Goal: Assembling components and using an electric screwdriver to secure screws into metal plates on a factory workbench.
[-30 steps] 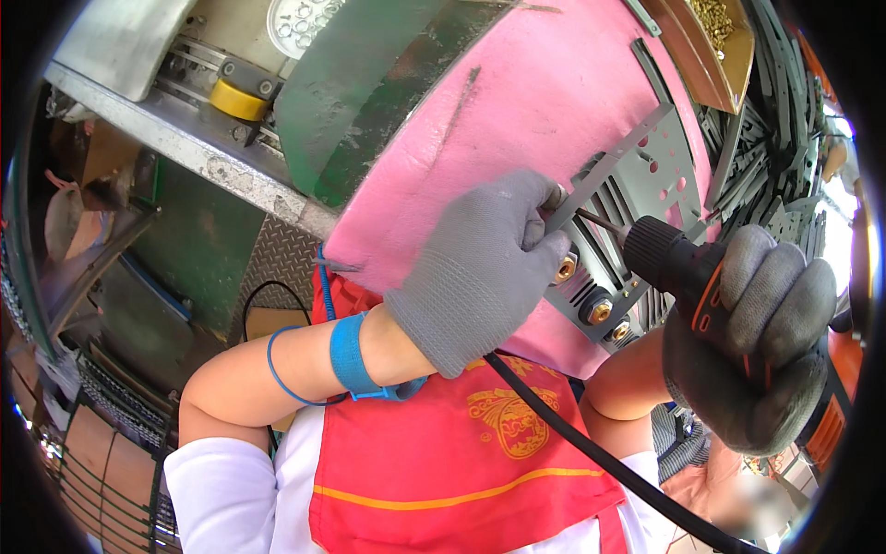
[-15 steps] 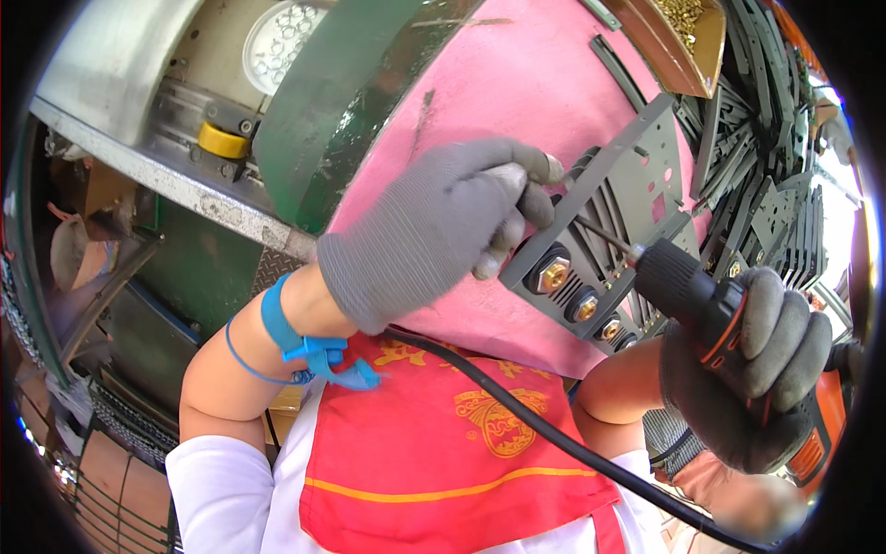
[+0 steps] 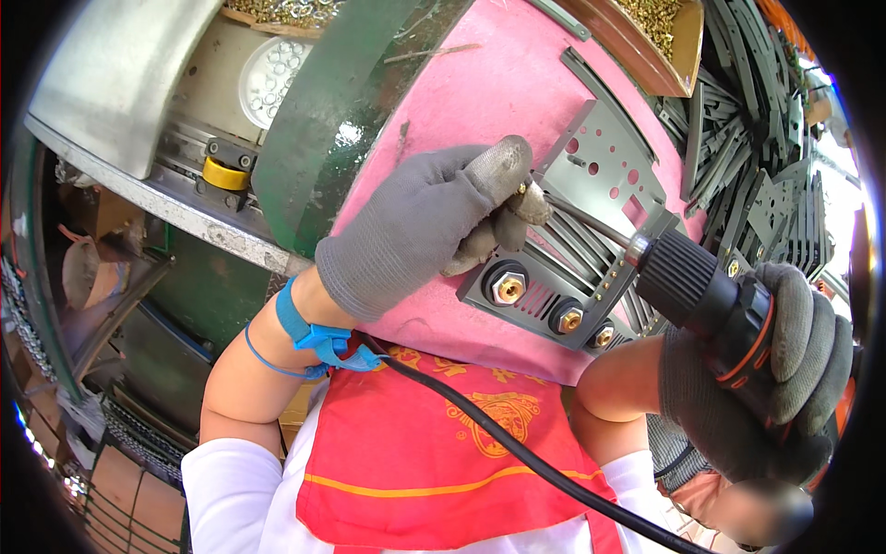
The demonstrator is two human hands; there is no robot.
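My left hand (image 3: pixel 425 217), in a grey glove, pinches a small brass-coloured screw (image 3: pixel 522 187) between thumb and fingers. My right hand (image 3: pixel 798 355), gloved darker grey, is wrapped round a black and orange power screwdriver (image 3: pixel 701 282). Its long thin bit (image 3: pixel 591 222) reaches left to the fingertips of my left hand, close by the screw; whether they touch I cannot tell. Below the bit lies a grey metal panel (image 3: pixel 604 152) with holes, slots and a row of round black sockets with brass nuts (image 3: pixel 508 289). My left hand hides part of its left side.
The panel rests on a pink mat (image 3: pixel 480 83). A box of small brass screws (image 3: pixel 660 28) stands at the far right, beside piled grey metal strips (image 3: pixel 729 138). Left of the mat are a green sheet (image 3: pixel 323 120) and a white dish (image 3: pixel 268 78). A black cable (image 3: pixel 517 452) crosses my red apron.
The panel was tilted up beside my left fingers and now lies flatter, nearer the mat. My left thumb has lifted, showing the screw. The screwdriver bit has come to the left fingertips.
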